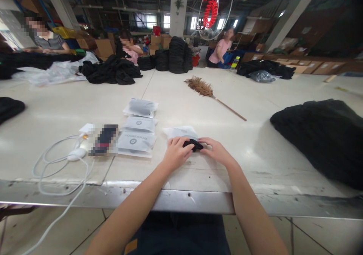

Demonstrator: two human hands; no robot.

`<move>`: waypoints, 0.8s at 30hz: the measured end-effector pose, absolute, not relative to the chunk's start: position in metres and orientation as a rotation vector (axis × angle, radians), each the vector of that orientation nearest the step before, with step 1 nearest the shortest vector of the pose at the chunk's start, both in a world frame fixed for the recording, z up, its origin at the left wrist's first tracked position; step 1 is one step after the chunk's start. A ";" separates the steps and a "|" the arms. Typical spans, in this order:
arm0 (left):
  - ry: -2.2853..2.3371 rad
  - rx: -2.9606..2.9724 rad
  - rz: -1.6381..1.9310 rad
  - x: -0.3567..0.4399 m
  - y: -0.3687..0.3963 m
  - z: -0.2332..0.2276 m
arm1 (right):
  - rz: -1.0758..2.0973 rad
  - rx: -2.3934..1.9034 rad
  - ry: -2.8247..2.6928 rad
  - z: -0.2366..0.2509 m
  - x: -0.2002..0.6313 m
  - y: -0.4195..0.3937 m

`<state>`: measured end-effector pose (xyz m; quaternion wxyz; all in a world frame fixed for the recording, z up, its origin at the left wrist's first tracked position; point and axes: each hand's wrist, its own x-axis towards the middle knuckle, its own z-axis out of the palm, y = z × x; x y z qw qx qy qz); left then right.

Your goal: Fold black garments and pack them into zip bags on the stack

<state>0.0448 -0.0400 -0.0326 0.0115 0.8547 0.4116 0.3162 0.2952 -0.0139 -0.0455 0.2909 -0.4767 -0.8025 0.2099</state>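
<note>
The small black folded garment [193,145] lies on the counter [255,149] at the near edge of the clear plastic bag [179,132], pinched from both sides. Keeping the fold tight and flat should let it stay compact against the bag. The left hand [176,153] and the right hand [217,151] reach forward, forearms converging, fingers curled closed on the garment's ends.

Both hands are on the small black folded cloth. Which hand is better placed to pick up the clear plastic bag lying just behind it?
Probably the left hand: the clear plastic bag lies directly beyond its fingers. The right hand sits further to the side of the small black folded cloth.
</note>
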 end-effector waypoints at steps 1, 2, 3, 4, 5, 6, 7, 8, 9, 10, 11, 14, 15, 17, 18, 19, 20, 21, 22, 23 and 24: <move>1.296 2.695 0.956 0.047 -0.040 -0.033 | 0.571 -1.263 -2.140 -0.048 0.296 -0.013; 1.294 2.719 0.922 0.048 -0.038 -0.034 | 0.583 -1.257 -2.140 -0.051 0.295 -0.012; 1.286 2.738 0.891 0.049 -0.036 -0.035 | 0.584 -1.258 -2.135 -0.053 0.295 -0.011; 1.276 2.752 0.861 0.049 -0.034 -0.036 | 0.562 -1.267 -2.128 -0.055 0.294 -0.009; 1.260 2.767 0.829 0.048 -0.032 -0.036 | 0.519 -1.276 -2.126 -0.057 0.293 -0.007; 1.237 2.783 0.792 0.048 -0.029 -0.036 | 0.464 -1.280 -2.131 -0.058 0.291 -0.005; 1.207 2.803 0.755 0.048 -0.027 -0.036 | 0.406 -1.275 -2.143 -0.059 0.289 -0.002; 1.169 2.827 0.718 0.048 -0.025 -0.035 | 0.352 -1.265 -2.161 -0.060 0.288 0.001; 1.125 2.854 0.687 0.049 -0.022 -0.034 | 0.305 -1.252 -2.181 -0.061 0.286 0.004; 1.078 2.884 0.663 0.050 -0.020 -0.032 | 0.264 -1.243 -2.197 -0.061 0.284 0.006; 1.036 2.916 0.646 0.051 -0.017 -0.031 | 0.225 -1.240 -2.208 -0.062 0.282 0.008; 0.969 3.018 0.602 0.052 -0.008 -0.027 | 0.093 -1.269 -2.227 -0.063 0.278 0.010; 0.961 3.060 0.574 0.052 -0.005 -0.027 | 0.051 -1.286 -2.234 -0.063 0.277 0.010; 0.965 3.148 0.500 0.051 0.000 -0.028 | -0.005 -1.321 -2.255 -0.064 0.274 0.010; 0.983 3.185 0.468 0.051 0.001 -0.029 | -0.018 -1.338 -2.265 -0.064 0.273 0.009; 1.014 3.212 0.444 0.051 0.003 -0.031 | -0.024 -1.351 -2.273 -0.064 0.272 0.009; 1.054 3.227 0.434 0.051 0.003 -0.032 | -0.028 -1.363 -2.276 -0.064 0.271 0.009; 1.096 3.231 0.436 0.051 0.004 -0.033 | -0.030 -1.371 -2.276 -0.064 0.270 0.009; 1.129 3.232 0.442 0.050 0.005 -0.033 | -0.031 -1.372 -2.275 -0.064 0.269 0.009; 1.146 3.237 0.449 0.050 0.007 -0.033 | -0.032 -1.366 -2.272 -0.063 0.268 0.008; 1.151 3.245 0.453 0.050 0.008 -0.032 | -0.030 -1.357 -2.267 -0.062 0.268 0.008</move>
